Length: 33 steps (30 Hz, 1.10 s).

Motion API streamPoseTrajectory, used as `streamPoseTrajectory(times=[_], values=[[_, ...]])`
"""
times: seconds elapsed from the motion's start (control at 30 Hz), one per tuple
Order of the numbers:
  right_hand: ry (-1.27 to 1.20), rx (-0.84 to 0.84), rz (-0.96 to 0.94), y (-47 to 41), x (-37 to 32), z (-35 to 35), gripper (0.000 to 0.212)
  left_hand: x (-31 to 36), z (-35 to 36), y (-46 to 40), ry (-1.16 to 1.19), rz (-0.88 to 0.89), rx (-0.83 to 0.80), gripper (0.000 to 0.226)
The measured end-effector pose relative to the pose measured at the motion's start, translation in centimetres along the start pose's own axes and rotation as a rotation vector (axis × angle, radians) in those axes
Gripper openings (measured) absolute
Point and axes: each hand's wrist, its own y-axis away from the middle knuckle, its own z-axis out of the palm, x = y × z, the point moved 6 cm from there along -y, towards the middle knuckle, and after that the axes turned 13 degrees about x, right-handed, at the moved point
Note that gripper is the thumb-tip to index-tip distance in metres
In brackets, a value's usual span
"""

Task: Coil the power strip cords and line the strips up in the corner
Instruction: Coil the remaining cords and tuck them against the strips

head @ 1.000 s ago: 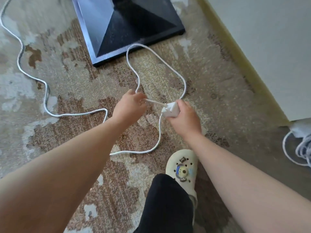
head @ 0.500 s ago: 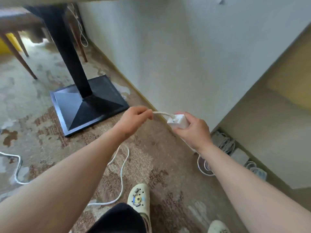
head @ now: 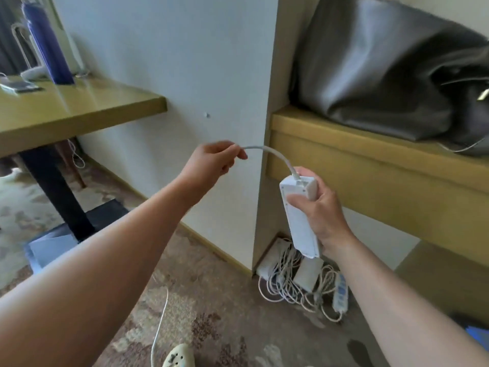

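A white strip [head: 300,217] is held in the air by the right hand [head: 318,205], whose fingers are wrapped round its upper half; it hangs nearly upright, cord end at the top. From that end the cord [head: 275,156] arches up and to the left and is pinched between thumb and fingers of the left hand [head: 214,161], which is closed on it. A further length of white cord is seen lower down, running across the carpet [head: 225,308] toward the bottom edge, beside a pale shoe [head: 180,357] (whether it is the same cord cannot be told, as the stretch between is hidden by the left arm).

Below the held strip, in the corner where the wall [head: 169,75] meets a wooden shelf unit [head: 370,165], a pile [head: 299,279] of other strips with bundled white cords is lying on the floor, one strip with blue switches at its right side. A dark grey bag [head: 383,70] is resting on the shelf. At the left a wooden tabletop [head: 79,107] is carried on a black post, and a blue bottle [head: 47,46] is standing on it.
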Motion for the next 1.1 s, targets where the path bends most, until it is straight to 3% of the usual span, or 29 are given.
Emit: streamPoseTrajectory(times=[0.13,0.3,0.5,0.63,0.77,1.0,1.1], values=[[0.167,-0.043,-0.036,-1.2,3.0,-5.0,0.048,-1.5,5.2,-0.7,-0.087,-0.013,-0.086,0.03],[0.781,-0.196,-0.045,-1.0,16.2,-7.9,0.049,-17.0,9.1,3.7,-0.482,-0.241,-0.337,0.031],[1.068,-0.391,-0.048,1.4,33.3,-8.3,0.068,-35.1,11.7,9.5,-0.808,-0.354,-0.748,0.025],[1.228,-0.42,-0.056,1.8,42.1,-9.4,0.077,-44.8,11.3,11.8,-0.918,-0.436,-0.902,0.024],[1.393,-0.475,-0.124,0.7,48.3,-8.9,0.069,-50.3,13.2,10.6,-0.981,-0.364,-0.861,0.022],[1.477,-0.519,-0.334,-4.3,53.7,-5.9,0.074,-57.0,14.1,8.9,-0.98,-0.348,-0.706,0.016],[1.54,-0.514,-0.304,-5.1,56.1,-4.4,0.084,-59.0,14.6,9.5,-0.992,-0.342,-0.698,0.019]])
